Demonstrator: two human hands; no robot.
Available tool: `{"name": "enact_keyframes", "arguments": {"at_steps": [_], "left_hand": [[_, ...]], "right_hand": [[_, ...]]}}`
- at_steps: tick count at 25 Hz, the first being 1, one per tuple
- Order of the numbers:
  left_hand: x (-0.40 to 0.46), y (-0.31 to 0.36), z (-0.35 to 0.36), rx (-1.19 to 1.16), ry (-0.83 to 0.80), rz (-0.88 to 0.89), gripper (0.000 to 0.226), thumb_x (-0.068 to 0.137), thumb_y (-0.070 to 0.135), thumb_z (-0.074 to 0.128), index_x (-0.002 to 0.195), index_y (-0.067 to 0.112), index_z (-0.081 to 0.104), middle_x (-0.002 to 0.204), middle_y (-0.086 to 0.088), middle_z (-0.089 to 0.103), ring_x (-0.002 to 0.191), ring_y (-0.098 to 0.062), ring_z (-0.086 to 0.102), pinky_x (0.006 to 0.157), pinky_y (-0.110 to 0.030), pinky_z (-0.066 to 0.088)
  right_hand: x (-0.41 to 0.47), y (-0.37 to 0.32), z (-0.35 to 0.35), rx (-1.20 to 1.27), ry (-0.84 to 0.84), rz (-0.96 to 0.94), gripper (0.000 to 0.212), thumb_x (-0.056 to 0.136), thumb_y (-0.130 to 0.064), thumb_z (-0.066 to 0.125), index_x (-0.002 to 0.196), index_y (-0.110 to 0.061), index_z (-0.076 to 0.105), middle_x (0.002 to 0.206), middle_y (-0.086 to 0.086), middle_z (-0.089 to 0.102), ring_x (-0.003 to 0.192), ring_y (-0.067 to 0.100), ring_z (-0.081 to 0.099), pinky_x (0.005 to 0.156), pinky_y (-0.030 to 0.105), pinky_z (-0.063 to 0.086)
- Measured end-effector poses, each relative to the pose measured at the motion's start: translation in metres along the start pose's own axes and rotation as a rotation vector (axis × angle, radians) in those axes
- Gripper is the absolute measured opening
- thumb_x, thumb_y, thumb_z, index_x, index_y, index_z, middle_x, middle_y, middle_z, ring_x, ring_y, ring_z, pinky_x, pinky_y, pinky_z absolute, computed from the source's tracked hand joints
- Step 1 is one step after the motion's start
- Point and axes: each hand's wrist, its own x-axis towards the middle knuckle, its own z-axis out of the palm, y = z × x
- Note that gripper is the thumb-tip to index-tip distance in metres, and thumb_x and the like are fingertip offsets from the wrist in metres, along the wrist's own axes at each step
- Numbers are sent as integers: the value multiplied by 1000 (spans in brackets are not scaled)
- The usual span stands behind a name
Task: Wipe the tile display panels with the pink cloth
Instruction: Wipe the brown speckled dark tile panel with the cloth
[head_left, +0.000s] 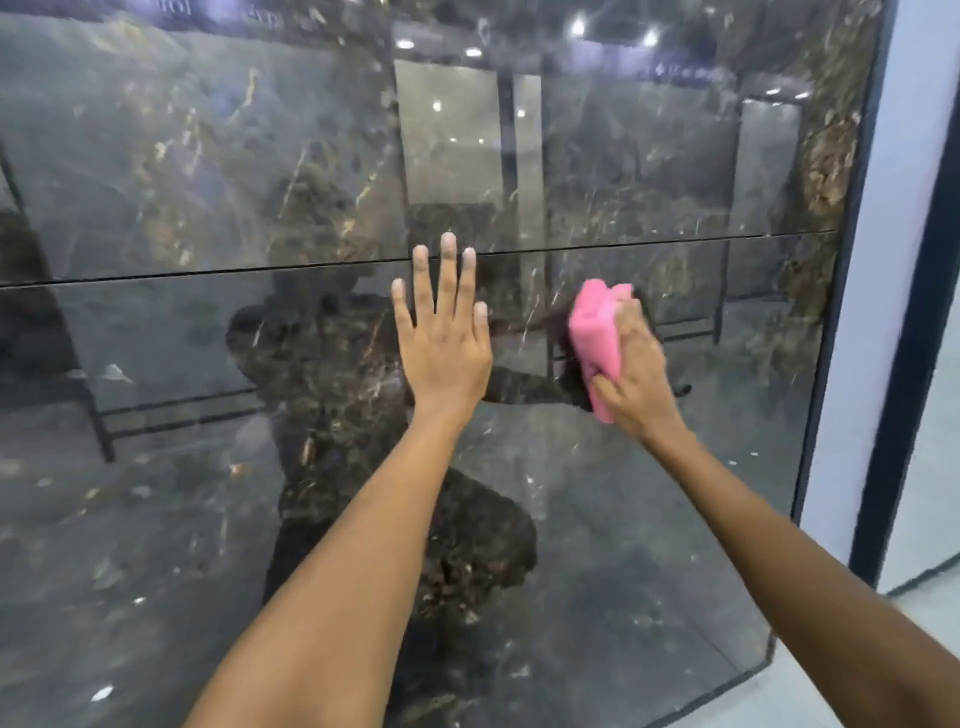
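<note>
A glossy dark marble tile display panel (208, 171) fills the view, with a second panel (649, 519) below a thin horizontal joint. My left hand (447, 338) lies flat on the lower panel with fingers straight and spread, its fingertips reaching the joint. My right hand (636, 374) grips a folded pink cloth (597, 332) and presses it against the lower panel, just right of the left hand. The cloth's lower part is hidden under my fingers.
The panels end at a dark frame edge (852, 260) on the right, beside a pale wall strip (893, 291) and another dark post (914, 364). Light floor (779, 696) shows at the lower right. The glossy surface reflects ceiling lights and showroom racks.
</note>
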Motion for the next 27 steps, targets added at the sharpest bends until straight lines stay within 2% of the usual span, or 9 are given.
{"name": "enact_keyframes", "arguments": {"at_steps": [4,6,9,10,15,16,20,23,27], "left_hand": [[-6,1,13,146,36,-12,54,105,32,29,156,20,16,163,-3,15,149,-28,9,120,-46,-3],[-6,1,13,161,33,-32,54,105,32,29,156,21,16,162,-4,16,149,-28,9,120,-46,-2],[-3,5,11,184,28,-44,54,104,31,31,156,20,17,162,-5,18,149,-30,11,120,-49,3],[-2,6,11,180,34,-44,54,104,30,31,155,19,19,162,-6,18,149,-31,12,120,-49,4],[-4,7,12,222,55,-55,53,104,29,30,154,17,23,161,-7,22,149,-31,14,120,-48,6],[-1,7,12,218,61,-44,52,104,29,31,154,16,24,160,-8,23,148,-32,15,120,-48,6],[-11,6,14,155,138,-40,50,103,25,31,151,13,31,158,-15,27,147,-32,16,120,-42,4],[-71,9,17,151,77,-220,52,103,26,28,153,13,25,159,-14,23,150,-25,7,120,-43,2],[-124,-6,11,235,-92,-159,54,103,30,25,155,15,16,162,-6,14,150,-14,-7,121,-39,-4]], "right_hand": [[30,65,-41,229,392,885,72,85,-26,51,150,-9,25,151,15,34,134,30,40,107,36,28],[27,33,-24,228,295,637,68,87,-23,52,148,-15,26,151,12,36,135,24,37,107,39,34],[-2,5,1,-30,-194,-596,72,77,-21,49,145,-8,30,149,16,40,139,24,32,111,44,31],[6,20,-5,-103,-236,-752,73,74,-22,49,144,-8,32,149,16,40,140,24,32,111,45,32],[97,63,-44,149,433,276,75,74,-9,60,145,0,37,149,20,39,136,29,37,113,44,27],[107,46,-42,158,410,264,75,75,-10,59,145,1,37,150,19,38,136,28,36,115,39,23],[42,9,8,-8,-43,-698,77,70,-17,59,143,-1,42,150,18,38,142,28,28,118,36,10],[-23,16,22,-183,-412,-1129,76,73,-21,53,146,-8,39,154,9,35,145,22,26,121,37,3],[39,60,-9,-21,-36,-784,60,75,-12,58,134,-4,55,138,15,53,129,30,47,113,34,25]]}}
